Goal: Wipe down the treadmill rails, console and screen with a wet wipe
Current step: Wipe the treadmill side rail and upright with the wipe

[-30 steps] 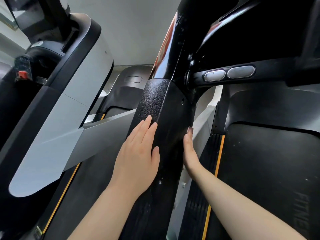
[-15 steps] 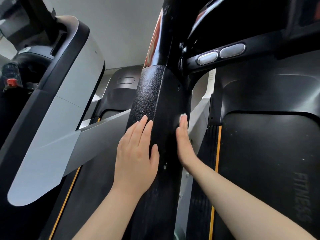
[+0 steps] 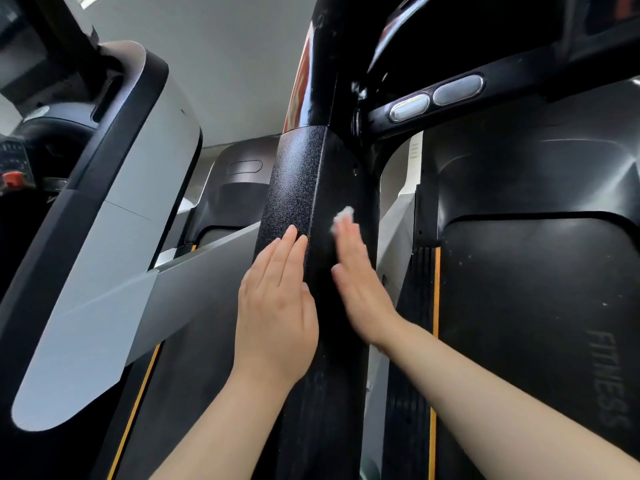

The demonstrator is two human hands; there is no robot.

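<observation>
Your left hand (image 3: 277, 306) lies flat, fingers straight and together, on the pebbled black upright (image 3: 298, 188) of the treadmill. Your right hand (image 3: 360, 282), fingers straight, presses a crumpled white wet wipe (image 3: 343, 214) against its smoother right face, higher than a moment ago. Oval silver pads (image 3: 436, 97) gleam on the handrail (image 3: 519, 67) above; a grey-and-black neighbouring treadmill (image 3: 114, 237) crowds your left.

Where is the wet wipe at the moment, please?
In the head view, centre frame: the wet wipe sits under the right hand's fingertips, pressed against the black treadmill upright.
</observation>
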